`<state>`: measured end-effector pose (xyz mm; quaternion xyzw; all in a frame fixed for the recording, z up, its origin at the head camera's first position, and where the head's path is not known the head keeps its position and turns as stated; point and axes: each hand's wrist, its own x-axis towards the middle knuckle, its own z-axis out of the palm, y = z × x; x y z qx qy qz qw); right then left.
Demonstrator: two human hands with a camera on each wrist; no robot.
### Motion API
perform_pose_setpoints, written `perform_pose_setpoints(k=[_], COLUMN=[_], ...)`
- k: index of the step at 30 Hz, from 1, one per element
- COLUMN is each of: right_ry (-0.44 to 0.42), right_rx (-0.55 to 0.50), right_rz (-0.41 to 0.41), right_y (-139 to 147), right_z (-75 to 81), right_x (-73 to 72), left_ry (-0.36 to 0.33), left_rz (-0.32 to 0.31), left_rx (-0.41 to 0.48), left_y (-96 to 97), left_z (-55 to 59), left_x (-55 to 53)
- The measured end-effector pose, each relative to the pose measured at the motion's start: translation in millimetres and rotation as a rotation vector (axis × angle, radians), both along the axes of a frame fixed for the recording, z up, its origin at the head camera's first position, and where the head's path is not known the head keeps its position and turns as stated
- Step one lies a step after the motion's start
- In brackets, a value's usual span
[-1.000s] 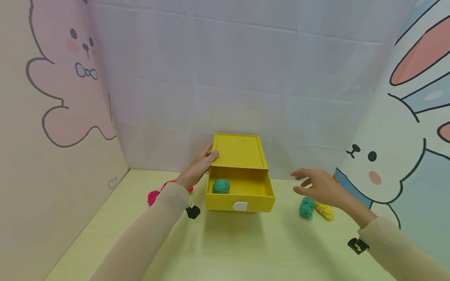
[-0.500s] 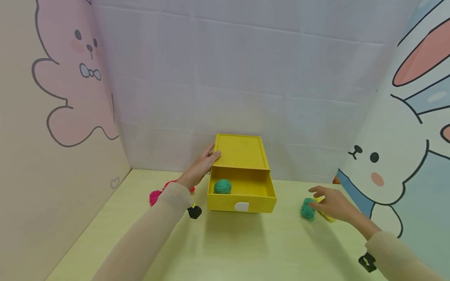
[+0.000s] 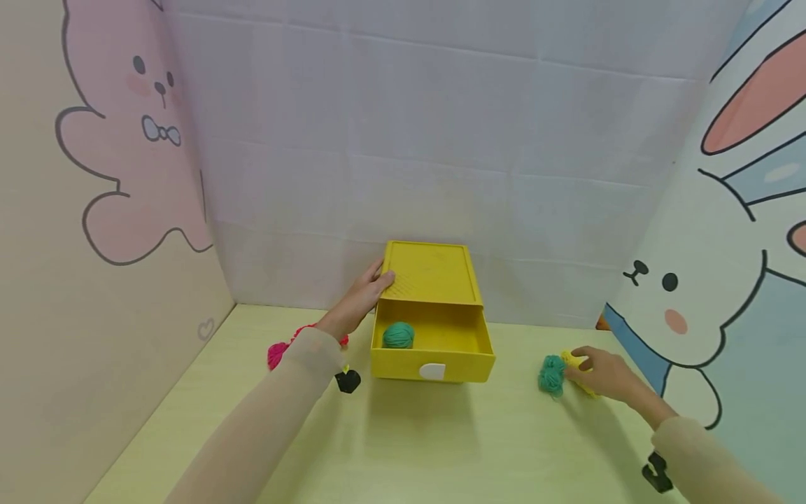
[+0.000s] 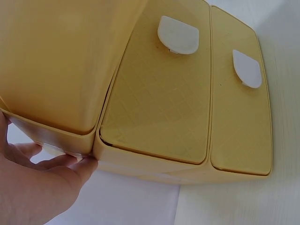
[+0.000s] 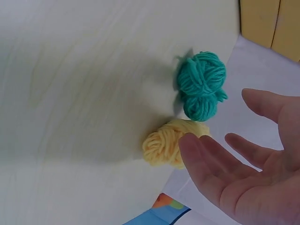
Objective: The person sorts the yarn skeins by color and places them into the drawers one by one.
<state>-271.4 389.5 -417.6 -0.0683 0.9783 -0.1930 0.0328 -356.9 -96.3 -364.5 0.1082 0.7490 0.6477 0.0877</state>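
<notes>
A yellow drawer cabinet (image 3: 431, 273) stands against the back wall, its top drawer (image 3: 403, 365) pulled out with a teal yarn ball (image 3: 398, 335) inside at the left. My left hand (image 3: 355, 301) grips the cabinet's upper left edge, thumb on the top and fingers down the side. Over at the right, my right hand (image 3: 607, 378) hovers with spread, slightly bent fingers above a yellow yarn bundle (image 5: 164, 143). Its fingertips partly cover that bundle in the right wrist view; contact cannot be told. A teal yarn bundle (image 5: 201, 84) lies beside the yellow one.
Pink-red yarn (image 3: 277, 353) lies left of the cabinet, partly hidden by my left arm. Two lower drawers (image 4: 159, 89) with white handles are closed. Cartoon-printed walls border the pale table (image 3: 428, 441) left and right, with a white sheet (image 3: 428, 140) behind.
My right hand has moved down and to the right, from above the table beside the cabinet to the yellow yarn bundle. My left hand stays on the cabinet.
</notes>
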Motion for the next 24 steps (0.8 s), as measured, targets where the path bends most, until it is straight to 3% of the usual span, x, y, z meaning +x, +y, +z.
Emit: perform_pose_setpoints(k=[7, 15, 18, 24], right_ry=[-0.046, -0.067, -0.066, -0.113], right_rx=[-0.121, -0.146, -0.147, -0.255], right_rz=[-0.034, -0.065, -0.07, -0.038], right_y=[-4, -11, -13, -15], right_z=[-12.7, -24.3, -28.6, -34.3], right_x=[-0.3, -5.3, -8.4, -11.1], left_ry=[-0.005, 0.001, 0.002, -0.006], left_rz=[0.002, 0.001, -0.002, -0.003], left_rx=[-0.005, -0.004, 0.002, 0.004], left_y=[-0.9, -0.2, -0.1, -0.4], left_z=[-0.3, 1.4, 1.7, 1.3], left_x=[-0.7, 0.7, 1.2, 1.2])
